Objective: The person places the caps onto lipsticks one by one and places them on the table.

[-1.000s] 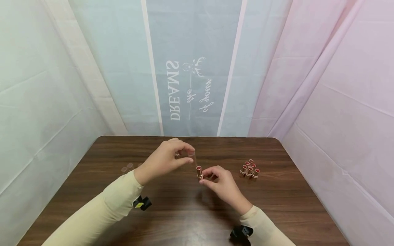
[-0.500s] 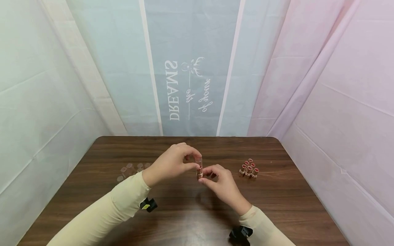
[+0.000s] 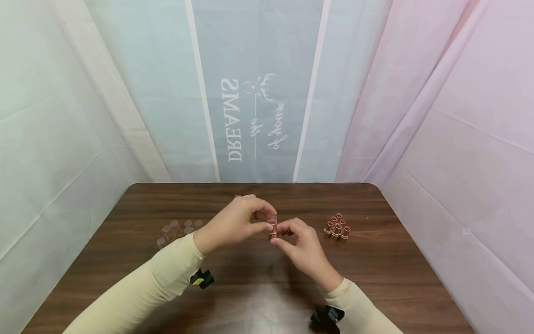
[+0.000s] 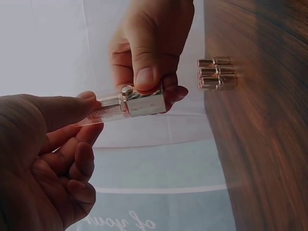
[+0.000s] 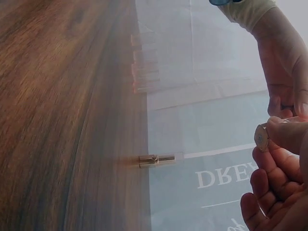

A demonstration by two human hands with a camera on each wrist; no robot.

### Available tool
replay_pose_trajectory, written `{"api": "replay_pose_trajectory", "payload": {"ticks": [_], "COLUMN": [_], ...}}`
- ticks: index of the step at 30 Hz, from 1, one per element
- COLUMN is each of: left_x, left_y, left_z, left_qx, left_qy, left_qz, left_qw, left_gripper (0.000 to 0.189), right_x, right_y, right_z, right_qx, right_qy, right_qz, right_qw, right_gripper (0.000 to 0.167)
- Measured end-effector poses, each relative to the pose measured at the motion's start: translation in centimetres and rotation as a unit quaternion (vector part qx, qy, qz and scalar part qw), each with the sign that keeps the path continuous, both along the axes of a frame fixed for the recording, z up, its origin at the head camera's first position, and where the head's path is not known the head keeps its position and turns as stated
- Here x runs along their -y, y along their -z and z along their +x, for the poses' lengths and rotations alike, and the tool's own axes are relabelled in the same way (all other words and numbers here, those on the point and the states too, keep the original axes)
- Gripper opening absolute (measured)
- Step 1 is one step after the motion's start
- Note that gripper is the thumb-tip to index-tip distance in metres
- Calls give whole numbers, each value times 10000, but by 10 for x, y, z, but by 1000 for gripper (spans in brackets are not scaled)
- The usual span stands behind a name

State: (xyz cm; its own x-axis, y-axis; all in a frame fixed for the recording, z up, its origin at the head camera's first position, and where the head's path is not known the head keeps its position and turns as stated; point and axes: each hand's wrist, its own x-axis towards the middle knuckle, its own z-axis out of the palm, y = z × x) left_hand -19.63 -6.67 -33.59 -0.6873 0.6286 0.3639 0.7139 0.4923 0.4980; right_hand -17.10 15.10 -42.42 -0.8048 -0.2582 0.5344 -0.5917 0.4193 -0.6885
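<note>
Over the middle of the table, my left hand [image 3: 238, 221] pinches a clear cap [image 4: 107, 116] between thumb and fingers. The cap surrounds the upper part of a shiny gold lipstick tube [image 4: 147, 104]. My right hand [image 3: 308, 248] grips that tube by its gold base, thumb on one side and fingers on the other. In the right wrist view the base's flat end [image 5: 261, 138] faces the camera. The fingers hide part of both pieces, and I cannot tell whether the cap is fully seated.
Several uncapped gold lipstick tubes [image 3: 337, 230] with red openings stand grouped on the right of the dark wooden table [image 3: 250, 297]. Several clear caps [image 3: 166, 233] stand at the left, partly behind the left forearm. A capped lipstick tube [image 5: 149, 161] stands behind my left hand.
My left hand has moved right and down, bringing the clear cap from above the lipstick tube to around its top. My right hand has stayed nearly still, holding the tube.
</note>
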Motion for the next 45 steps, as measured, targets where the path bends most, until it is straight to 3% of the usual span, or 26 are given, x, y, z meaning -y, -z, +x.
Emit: {"api": "replay_pose_trajectory", "payload": {"ticks": [5,10,13,17,25,33,39,45], "left_x": [3,13,24,41,67,82,88,91], "left_y": [2,5,8,19,54,61,65,69], "left_z": [1,-1,1,9,31,45,46,45], "left_qx": [84,-217,-381,-468,-511,-638,-783,-722], "left_qy": [-92,1,-99,-282,-475,-670,-743,-768], "left_qz": [-13,173,105,-92,-414,-291,-243,-220], "left_qw": [9999,9996,9992,9985,9967,9953,9939,9942], "left_gripper": [16,26,35,38,36,38,36,36], "right_x": [2,4,5,4,-4,-11,-12,-2], "right_y": [1,-2,-2,0,6,4,8,2], "right_z": [-1,0,0,0,2,0,-15,-42], "right_qx": [61,301,374,491,628,661,656,821], "right_qy": [-30,-67,-28,45,325,465,469,481], "right_qz": [-5,-125,-163,-124,-4,53,73,205], "right_qw": [10000,9994,9992,9987,9975,9967,9967,9952], "right_gripper": [23,22,22,21,24,24,23,20]}}
